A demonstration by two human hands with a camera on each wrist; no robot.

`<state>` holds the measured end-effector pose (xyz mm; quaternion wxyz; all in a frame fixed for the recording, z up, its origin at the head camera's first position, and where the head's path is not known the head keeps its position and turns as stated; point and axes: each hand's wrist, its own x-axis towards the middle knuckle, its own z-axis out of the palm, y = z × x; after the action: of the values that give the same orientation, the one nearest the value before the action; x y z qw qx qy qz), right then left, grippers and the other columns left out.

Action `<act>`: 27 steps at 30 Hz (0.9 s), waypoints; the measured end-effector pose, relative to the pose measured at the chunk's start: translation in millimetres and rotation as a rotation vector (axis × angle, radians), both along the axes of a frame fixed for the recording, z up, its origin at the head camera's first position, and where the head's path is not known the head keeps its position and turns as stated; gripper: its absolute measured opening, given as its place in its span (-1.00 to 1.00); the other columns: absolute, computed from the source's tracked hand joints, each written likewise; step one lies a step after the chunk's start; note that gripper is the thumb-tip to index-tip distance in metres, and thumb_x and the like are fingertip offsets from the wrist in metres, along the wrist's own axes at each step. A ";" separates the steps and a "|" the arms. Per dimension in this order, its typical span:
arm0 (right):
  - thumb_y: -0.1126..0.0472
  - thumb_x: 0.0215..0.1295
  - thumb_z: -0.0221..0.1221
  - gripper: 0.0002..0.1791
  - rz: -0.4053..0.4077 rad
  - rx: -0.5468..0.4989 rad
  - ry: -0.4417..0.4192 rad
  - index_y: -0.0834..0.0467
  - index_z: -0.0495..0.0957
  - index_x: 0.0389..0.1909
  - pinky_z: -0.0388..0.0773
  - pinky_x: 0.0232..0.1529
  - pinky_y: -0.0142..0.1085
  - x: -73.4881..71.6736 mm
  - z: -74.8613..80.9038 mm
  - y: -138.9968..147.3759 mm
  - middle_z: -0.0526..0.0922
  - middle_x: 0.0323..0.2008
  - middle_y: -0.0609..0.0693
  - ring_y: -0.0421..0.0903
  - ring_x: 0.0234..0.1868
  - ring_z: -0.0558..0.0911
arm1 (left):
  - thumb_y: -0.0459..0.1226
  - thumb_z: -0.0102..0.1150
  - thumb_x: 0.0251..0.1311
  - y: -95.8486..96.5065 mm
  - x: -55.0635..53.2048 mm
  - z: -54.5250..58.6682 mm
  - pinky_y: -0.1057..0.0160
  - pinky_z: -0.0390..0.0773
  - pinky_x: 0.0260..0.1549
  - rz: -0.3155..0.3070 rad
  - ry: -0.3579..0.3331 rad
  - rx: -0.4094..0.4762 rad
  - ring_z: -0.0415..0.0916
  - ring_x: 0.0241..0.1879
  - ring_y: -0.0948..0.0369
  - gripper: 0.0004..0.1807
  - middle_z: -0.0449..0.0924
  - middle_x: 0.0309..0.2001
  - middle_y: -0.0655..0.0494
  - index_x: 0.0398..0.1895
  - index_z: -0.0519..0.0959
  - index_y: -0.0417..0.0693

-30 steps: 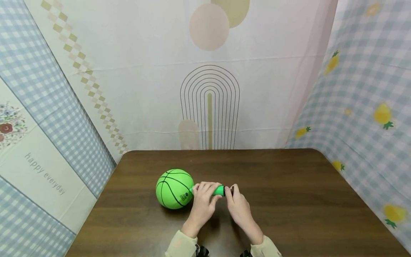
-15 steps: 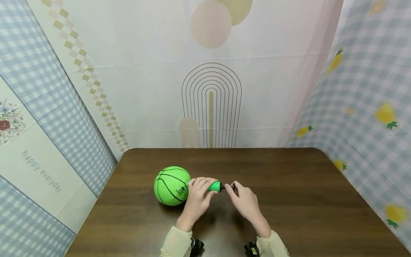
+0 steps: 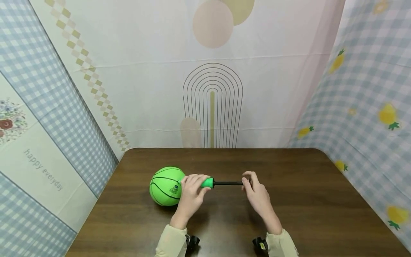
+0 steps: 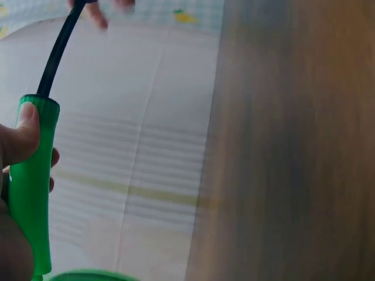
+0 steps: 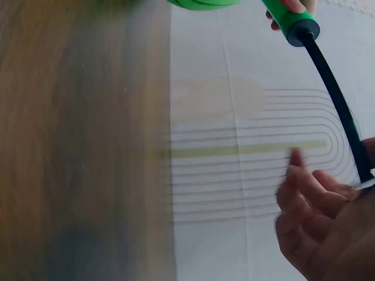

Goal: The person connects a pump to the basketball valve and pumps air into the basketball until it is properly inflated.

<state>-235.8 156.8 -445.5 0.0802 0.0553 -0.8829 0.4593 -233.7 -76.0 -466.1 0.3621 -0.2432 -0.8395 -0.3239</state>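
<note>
A green ball with black basketball lines (image 3: 165,187) sits on the table, left of centre. My left hand (image 3: 191,192) grips the green barrel of a hand pump (image 3: 207,183), its thumb lying along the barrel in the left wrist view. The barrel's left end points at the ball, close against it. From the other end a long black rod (image 3: 228,183) extends to my right hand (image 3: 258,194), which holds the pump's handle end with curled fingers (image 5: 310,193). The handle itself is mostly hidden by that hand.
The brown wooden table (image 3: 308,214) has rounded far corners. Behind it hangs a pale patterned cloth (image 3: 154,89), with blue checked cloth (image 3: 363,107) on the right side. A black wrist camera (image 3: 192,243) sits at the left sleeve.
My right hand has moved right, drawing the black rod far out of the barrel. My left hand, the barrel and the ball have shifted slightly left.
</note>
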 end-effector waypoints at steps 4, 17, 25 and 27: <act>0.09 0.50 -0.03 -0.74 0.048 -0.161 -0.016 0.03 0.39 0.12 0.52 -0.28 -0.35 0.3 -5.6 -9.1 0.70 -0.35 0.11 -0.11 -0.36 0.65 | -0.20 0.36 0.01 12.1 3.7 -3.8 0.03 0.16 0.05 0.012 -0.016 -0.020 0.48 -0.09 0.17 -0.64 0.67 -0.15 0.14 -0.06 0.64 -0.02; 0.09 0.41 0.11 -0.66 0.132 -0.251 -0.035 0.18 0.30 0.03 0.53 -0.40 -0.41 14.2 -19.1 -51.6 0.64 -0.29 0.15 0.04 -0.40 0.69 | -0.21 0.34 -0.03 39.2 9.4 -12.5 0.07 0.20 -0.01 -0.001 0.012 -0.052 0.48 -0.15 0.20 -0.67 0.65 -0.21 0.18 -0.13 0.64 -0.01; -0.11 0.48 -0.07 -0.66 0.079 0.062 0.019 0.01 0.41 -0.41 0.27 -0.63 -0.41 13.5 -18.5 -42.4 0.45 -0.75 -0.16 -0.25 -0.73 0.40 | -0.17 0.35 -0.02 25.0 8.4 -9.1 0.05 0.22 0.03 -0.059 -0.007 -0.082 0.51 -0.08 0.21 -0.63 0.67 -0.15 0.19 -0.08 0.64 -0.01; -0.12 0.45 -0.02 -0.63 0.046 0.164 0.085 -0.02 0.41 -0.51 0.20 -0.65 -0.41 12.4 -15.6 -39.1 0.34 -0.79 -0.22 -0.31 -0.76 0.29 | -0.16 0.34 0.01 22.6 7.3 -7.4 0.04 0.24 0.04 -0.066 -0.008 -0.097 0.51 -0.06 0.22 -0.63 0.67 -0.13 0.19 -0.06 0.64 0.01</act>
<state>-223.4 117.7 -461.1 0.1022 0.1014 -0.9119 0.3843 -226.4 -53.4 -473.5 0.3356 -0.2867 -0.8473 -0.2955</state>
